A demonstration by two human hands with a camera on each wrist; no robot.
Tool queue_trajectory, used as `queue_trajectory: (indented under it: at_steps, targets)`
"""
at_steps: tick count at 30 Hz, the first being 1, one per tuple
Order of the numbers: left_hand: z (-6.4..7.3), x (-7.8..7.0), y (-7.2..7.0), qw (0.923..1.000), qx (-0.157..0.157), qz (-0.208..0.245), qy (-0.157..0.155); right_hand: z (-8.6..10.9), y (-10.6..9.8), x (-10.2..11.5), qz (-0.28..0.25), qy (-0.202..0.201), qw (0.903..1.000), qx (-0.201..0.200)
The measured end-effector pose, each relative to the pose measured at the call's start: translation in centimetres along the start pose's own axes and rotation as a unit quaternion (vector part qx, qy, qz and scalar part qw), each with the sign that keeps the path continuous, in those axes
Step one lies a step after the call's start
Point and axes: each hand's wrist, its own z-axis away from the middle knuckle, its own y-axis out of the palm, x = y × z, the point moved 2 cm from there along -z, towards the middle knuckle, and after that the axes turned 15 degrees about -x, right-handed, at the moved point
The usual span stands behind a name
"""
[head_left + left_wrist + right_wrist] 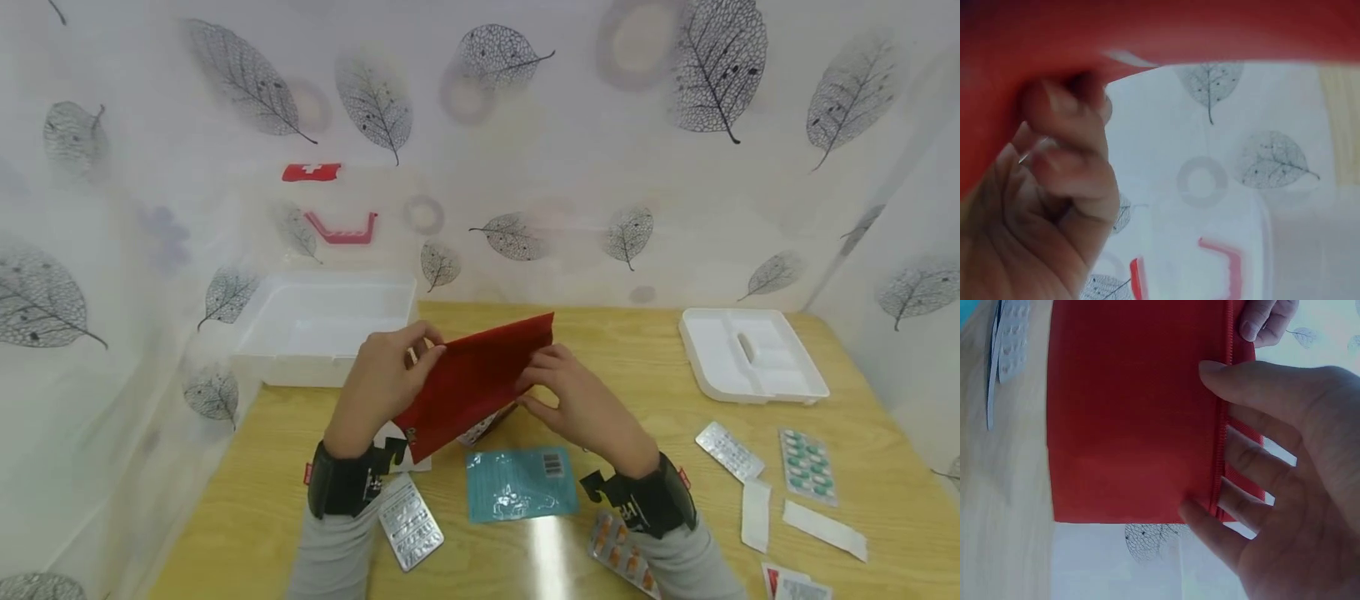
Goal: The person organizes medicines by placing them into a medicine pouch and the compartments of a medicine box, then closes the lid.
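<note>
A red zip pouch (480, 379) is held up at a tilt above the table between both hands. At its upper left corner my left hand (386, 379) pinches the edge between thumb and fingers. My right hand (577, 400) holds the right part of the pouch; in the right wrist view its thumb (1216, 378) lies on the front by the zipper (1224, 444), with some fingers behind the edge. Whether the zipper is undone is unclear. Below the pouch lies a teal packet (521, 485), and a partly hidden item shows under its lower edge.
Silver (411, 523) and orange-capsule (622, 554) blister packs lie near the wrists. A white box (322, 371) stands back left, a white divided tray (795, 354) back right. Further right are a green-capsule blister pack (807, 467), another silver one (729, 452), white strips (825, 529) and sachets (802, 588).
</note>
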Motion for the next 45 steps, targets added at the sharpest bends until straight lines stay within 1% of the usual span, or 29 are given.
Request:
queue_trajectory:
  at_steps: [3,5,7,9,11,13,15,17,20,22,24,26,30,34,40,45]
  targets:
    - [0.0,0.4,-0.9,0.9997,0.004,0.022,-0.004,0.1,-0.1,0.0,-0.035,0.008,0.9991,-0.02]
    - [0.1,0.6,-1.5,0.9992,0.001,0.038,-0.01,0.2,-0.3,0.0,-0.065,0.015,0.9967,-0.047]
    - [0.1,0.6,-2.1,0.9985,-0.012,0.052,-0.015,0.2,-0.5,-0.2,-0.087,0.026,0.9924,-0.083]
    - [0.2,0.5,-2.6,0.9978,-0.031,0.056,-0.017,0.1,-0.7,-0.4,-0.093,0.041,0.987,-0.125]
    - [0.2,0.5,-3.0,0.9971,-0.048,0.055,-0.022,0.0,-0.5,-0.7,-0.084,0.067,0.9814,-0.159]
    - [0.1,0.5,-3.2,0.9966,-0.059,0.049,-0.028,0.0,0.0,-1.1,-0.073,0.104,0.9775,-0.168]
    - [0.1,0.6,-3.3,0.996,-0.067,0.047,-0.036,0.1,0.8,-1.5,-0.06,0.136,0.9774,-0.151]
    - [0.2,0.8,-3.4,0.9951,-0.074,0.048,-0.044,0.4,1.9,-1.9,-0.04,0.153,0.9813,-0.111]
    - [0.3,1.0,-3.7,0.9933,-0.088,0.058,-0.049,1.0,3.8,-2.4,-0.003,0.149,0.9881,-0.038]
    - [0.4,1.2,-3.9,0.992,-0.097,0.063,-0.049,1.4,5.0,-2.7,0.009,0.142,0.9898,0.001]
    - [0.4,1.3,-4.1,0.991,-0.105,0.066,-0.049,1.6,6.0,-2.9,0.003,0.145,0.989,0.032]
    - [0.4,1.4,-4.3,0.9904,-0.11,0.066,-0.05,1.8,6.9,-3.0,-0.008,0.148,0.9875,0.053]
    - [0.3,1.4,-4.6,0.9905,-0.111,0.063,-0.052,2.0,8.0,-3.0,-0.033,0.15,0.9853,0.075]
    - [0.3,1.1,-4.6,0.9919,-0.105,0.052,-0.05,2.1,8.5,-3.0,-0.033,0.149,0.9844,0.088]
    - [0.2,0.8,-4.3,0.9941,-0.089,0.031,-0.052,2.4,8.8,-3.2,-0.007,0.133,0.9872,0.088]
    - [0.4,0.6,-4.2,0.9946,-0.081,0.021,-0.061,2.7,9.0,-3.2,-0.01,0.103,0.9914,0.08]
